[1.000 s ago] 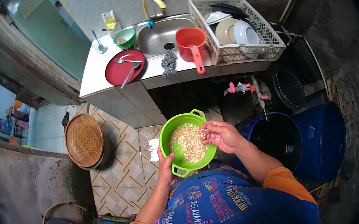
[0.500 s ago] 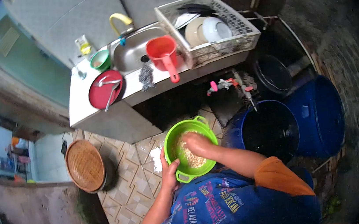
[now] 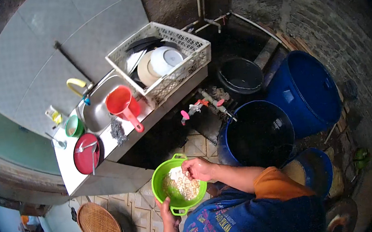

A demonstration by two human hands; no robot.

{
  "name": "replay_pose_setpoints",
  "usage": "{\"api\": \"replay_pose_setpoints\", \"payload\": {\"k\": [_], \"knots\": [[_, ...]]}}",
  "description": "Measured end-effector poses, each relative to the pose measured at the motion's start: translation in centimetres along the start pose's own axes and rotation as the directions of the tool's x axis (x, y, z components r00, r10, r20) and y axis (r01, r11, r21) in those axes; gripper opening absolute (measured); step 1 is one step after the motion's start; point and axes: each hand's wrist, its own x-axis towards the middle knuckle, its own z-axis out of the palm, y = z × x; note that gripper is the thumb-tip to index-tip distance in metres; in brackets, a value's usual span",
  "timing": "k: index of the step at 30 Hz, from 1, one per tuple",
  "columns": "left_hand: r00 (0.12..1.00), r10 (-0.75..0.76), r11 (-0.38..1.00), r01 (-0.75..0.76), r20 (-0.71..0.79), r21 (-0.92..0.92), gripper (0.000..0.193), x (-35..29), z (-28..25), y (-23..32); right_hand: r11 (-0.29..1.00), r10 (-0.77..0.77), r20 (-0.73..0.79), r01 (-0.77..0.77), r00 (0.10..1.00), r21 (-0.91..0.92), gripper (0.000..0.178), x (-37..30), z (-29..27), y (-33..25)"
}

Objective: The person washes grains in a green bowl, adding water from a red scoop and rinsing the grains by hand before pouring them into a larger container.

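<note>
A lime-green two-handled basin (image 3: 158, 183) is in front of my body. Pale, crumbly food pieces (image 3: 186, 189) lie inside, with a whiter patch on the far side and what looks like a little liquid on the left. My left hand (image 3: 167, 213) grips the near left rim by the lower handle, thumb over the edge. Above the contents, near the far right rim, my right hand (image 3: 198, 168) has its fingers curled together. Whether anything is between those fingers cannot be made out.
A red dipper (image 3: 121, 100) sits at the steel sink (image 3: 96, 110), beside a dish crate (image 3: 177, 78). A maroon plate (image 3: 83, 160) with cutlery lies on the counter. Blue barrels (image 3: 304, 88) stand at right, below taps (image 3: 203, 105). A woven tray (image 3: 98, 224) covers a container at left.
My right hand has risen out of the food pieces to the basin's far right side, its fingers curled. The view has turned, shifting the surroundings left. My left hand still holds the rim.
</note>
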Motion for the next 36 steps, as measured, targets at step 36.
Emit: {"api": "replay_pose_setpoints", "payload": {"k": [36], "knots": [[0.982, -0.091, 0.968, 0.049, -0.164, -0.246, 0.059, 1.1, -4.2, -2.6, -0.125, -0.788, 0.345, -0.416, -0.510, -0.901, 0.042, -13.2, -11.3, -44.9]]}}
